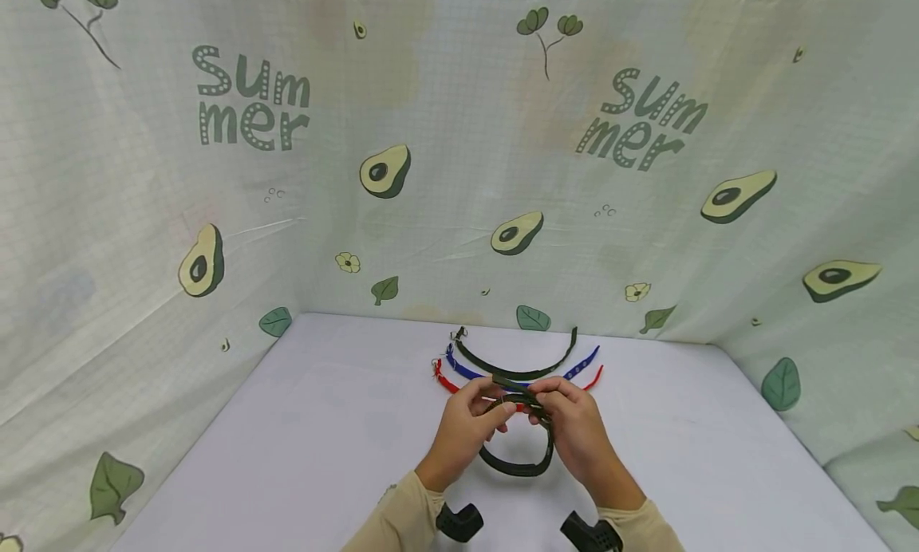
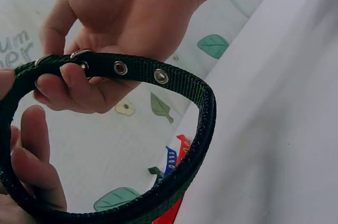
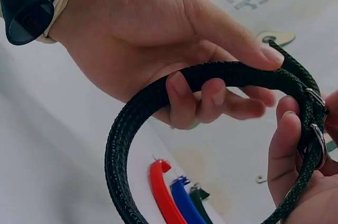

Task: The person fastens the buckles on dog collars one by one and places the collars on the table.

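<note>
The dark green eyeleted collar (image 1: pixel 514 469) is curved into a loop between the two hands, raised above the counter (image 1: pixel 323 440). The left hand (image 1: pixel 468 418) pinches its band between thumb and curled fingers; the right hand (image 1: pixel 577 428) grips it beside the metal buckle (image 3: pixel 321 145), so the right is nearer. The free end (image 3: pixel 296 65) points from the buckle toward the left hand; whether it is threaded fully through is hard to tell.

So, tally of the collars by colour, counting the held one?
Dark green: 2 (held collar, farthest collar)
Blue collar: 1
Red collar: 1
Total: 4
</note>
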{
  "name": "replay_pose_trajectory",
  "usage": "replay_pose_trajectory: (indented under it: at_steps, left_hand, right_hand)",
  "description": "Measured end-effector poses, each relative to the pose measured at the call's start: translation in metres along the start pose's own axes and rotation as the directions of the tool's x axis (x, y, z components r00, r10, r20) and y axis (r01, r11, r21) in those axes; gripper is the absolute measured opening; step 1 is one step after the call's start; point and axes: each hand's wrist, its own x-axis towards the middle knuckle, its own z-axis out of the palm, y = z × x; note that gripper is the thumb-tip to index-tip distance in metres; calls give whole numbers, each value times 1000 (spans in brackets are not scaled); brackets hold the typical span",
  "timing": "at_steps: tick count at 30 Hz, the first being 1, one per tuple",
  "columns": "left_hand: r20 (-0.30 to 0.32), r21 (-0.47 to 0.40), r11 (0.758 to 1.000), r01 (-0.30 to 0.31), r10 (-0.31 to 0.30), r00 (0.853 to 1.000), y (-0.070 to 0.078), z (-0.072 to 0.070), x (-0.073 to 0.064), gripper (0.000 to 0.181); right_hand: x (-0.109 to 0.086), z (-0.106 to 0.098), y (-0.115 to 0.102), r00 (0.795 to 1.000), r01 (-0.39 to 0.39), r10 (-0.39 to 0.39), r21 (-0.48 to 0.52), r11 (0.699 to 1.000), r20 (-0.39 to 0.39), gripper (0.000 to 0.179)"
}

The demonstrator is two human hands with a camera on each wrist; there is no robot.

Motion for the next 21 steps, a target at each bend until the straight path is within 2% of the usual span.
replay_pose_trajectory:
  at_steps: [3, 6, 10, 13, 21]
  left_hand:
    - [2, 45, 999, 7, -7, 1000, -1, 0, 0, 34]
    - [-7, 62, 998, -7, 8, 1000, 0, 0, 0, 31]
    - [-24, 76, 997, -25, 27, 999, 2, 0, 1, 29]
    - [-16, 80, 997, -13, 15, 1000, 4, -1, 0, 30]
    - [7, 103, 995, 6, -7, 1000, 5, -4, 0, 32]
  right_hand:
    - [0, -2, 0, 999, 40, -39, -26, 999, 31, 22]
    - [0, -3, 0, 990, 116, -106, -111, 987, 87, 26]
    - [-1, -7, -3, 974, 213, -182, -281, 936, 132, 26]
    - [-2, -9, -5, 964, 257, -211, -361, 897, 164, 20]
    - [-2, -14, -6, 912, 402, -318, -397, 825, 260, 23]
